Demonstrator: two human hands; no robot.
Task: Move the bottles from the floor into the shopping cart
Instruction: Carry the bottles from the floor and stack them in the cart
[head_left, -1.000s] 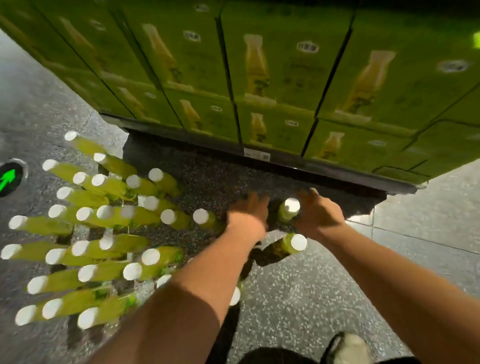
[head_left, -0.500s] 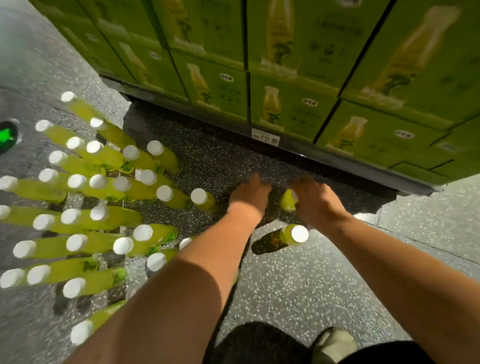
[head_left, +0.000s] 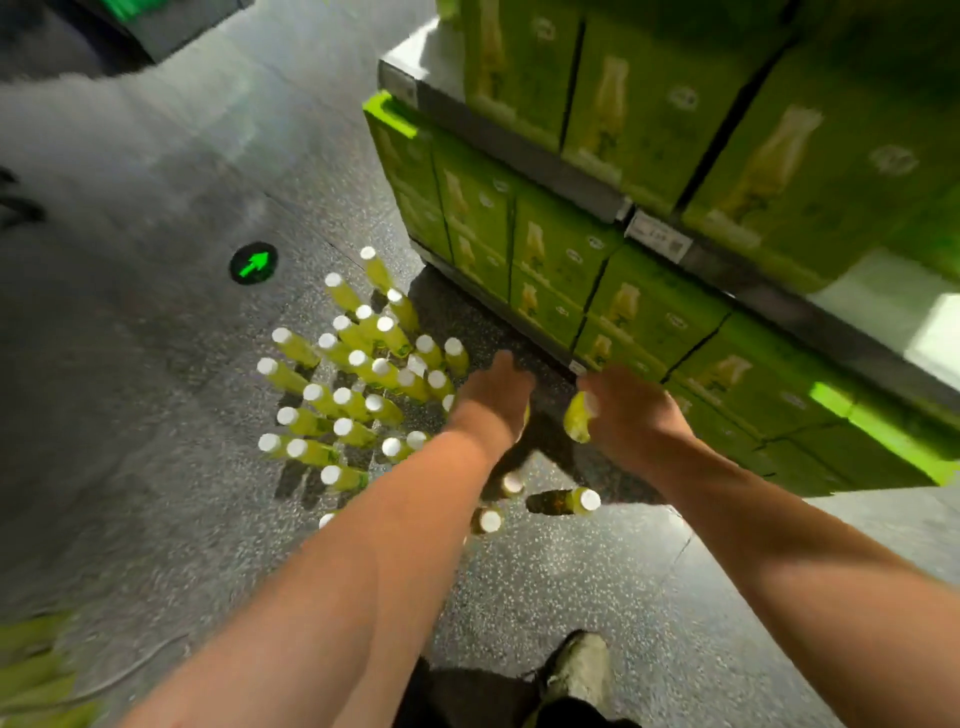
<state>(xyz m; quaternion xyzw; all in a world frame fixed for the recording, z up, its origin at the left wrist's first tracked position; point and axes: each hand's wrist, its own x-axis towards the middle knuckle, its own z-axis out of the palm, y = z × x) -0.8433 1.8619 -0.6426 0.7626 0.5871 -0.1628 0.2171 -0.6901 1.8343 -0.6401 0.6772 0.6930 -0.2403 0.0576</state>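
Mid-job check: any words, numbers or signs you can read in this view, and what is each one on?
No words or numbers can be read here.
On the floor marker: a green arrow, no text.
On the price tag at the shelf edge: print too blurred to read.
On the cartons: oval logos beside a bottle picture, too blurred.
On the bottles: labels too small to read.

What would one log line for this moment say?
right hand grips bottle | left hand grip hidden | other bottles stand on floor | cart unseen
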